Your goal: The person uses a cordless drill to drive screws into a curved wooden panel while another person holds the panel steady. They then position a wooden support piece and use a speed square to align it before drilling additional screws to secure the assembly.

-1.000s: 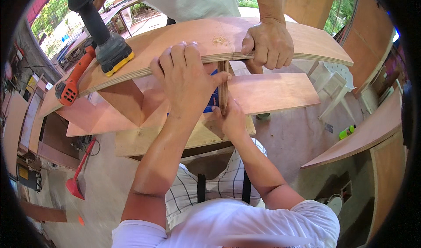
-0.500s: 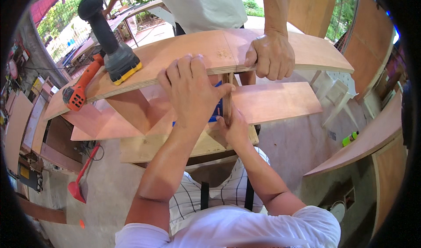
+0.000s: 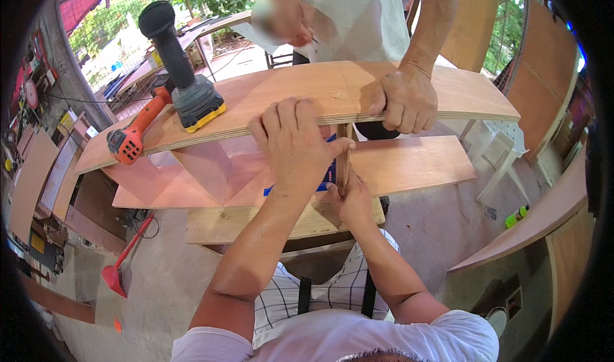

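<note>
My left hand has its fingers hooked over the front edge of a long plywood board. Its thumb presses against a short upright plywood divider beneath that board. Lower on the same divider, my right hand grips the front edge with thumb and fingers. Beside the divider shows a blue try-square-like tool, partly hidden behind my left hand. The divider stands between the upper board and a parallel lower board. A co-worker's fist bears on the upper board, right of my hands.
On the upper board's left end stand a black cordless tool with yellow battery and an orange power tool. A wooden bench supports the work. A white plastic chair, red long-handled dustpan and curved panel are around it.
The view has shifted, so the work sits slightly lower and to the right. The co-worker's other hand has come up into view above the board. My hands keep their hold.
</note>
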Tool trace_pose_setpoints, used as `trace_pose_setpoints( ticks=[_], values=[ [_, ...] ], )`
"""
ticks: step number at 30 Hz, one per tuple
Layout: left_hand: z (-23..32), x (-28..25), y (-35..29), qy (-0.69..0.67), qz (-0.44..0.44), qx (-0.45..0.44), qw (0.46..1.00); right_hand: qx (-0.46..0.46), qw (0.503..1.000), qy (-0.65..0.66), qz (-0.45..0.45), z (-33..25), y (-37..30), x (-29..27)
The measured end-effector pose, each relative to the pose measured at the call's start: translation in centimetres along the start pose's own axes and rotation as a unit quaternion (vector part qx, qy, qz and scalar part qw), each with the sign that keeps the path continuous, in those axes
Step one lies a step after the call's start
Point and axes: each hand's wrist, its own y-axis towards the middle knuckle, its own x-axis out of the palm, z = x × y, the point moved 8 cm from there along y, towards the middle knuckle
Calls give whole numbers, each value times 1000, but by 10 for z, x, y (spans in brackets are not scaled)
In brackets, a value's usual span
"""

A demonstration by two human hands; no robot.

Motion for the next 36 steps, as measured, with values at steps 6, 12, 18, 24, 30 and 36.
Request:
trace_pose_setpoints(
  ticks=[6,12,18,24,30,36],
  values=[
    [0,1,-2,-1,18,16,1000,-9,1000,0,7,-1,-1,0],
    [-1,4,-2,4,8,14,1000,-10,1000,6,-2,-4,0,-1],
    [0,1,-2,2,12,26,1000,7,1000,11,-17,-1,1,0],
    [0,0,-3,-4,17,30,999,2,1000,6,-15,0,1,4],
    [-3,3,-2,5,-3,17,1000,10,1000,9,-24,1,2,4],
    [-1,2,-2,-5,-1,20,1000,12,1000,6,-24,2,1,5]
  ],
)
